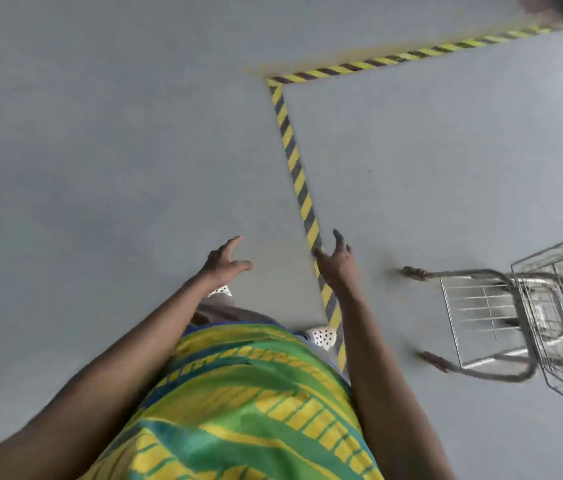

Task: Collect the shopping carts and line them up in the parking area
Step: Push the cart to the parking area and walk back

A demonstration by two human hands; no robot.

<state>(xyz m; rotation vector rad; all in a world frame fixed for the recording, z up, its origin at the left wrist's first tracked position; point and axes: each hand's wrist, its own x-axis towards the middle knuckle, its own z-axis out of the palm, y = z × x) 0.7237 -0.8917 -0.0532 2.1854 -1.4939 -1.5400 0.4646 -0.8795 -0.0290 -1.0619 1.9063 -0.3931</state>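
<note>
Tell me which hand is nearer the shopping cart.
The right hand, empty with fingers spread over the striped floor tape; the cart sits to its right. The left hand is farther away.

Head-worn view, steeply down at floor (100, 168)

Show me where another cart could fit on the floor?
Bare floor lies inside the striped tape corner, ahead of the shopping cart. Left of the tape is open too. It's crowded at the right edge, where the cart stands.
</note>
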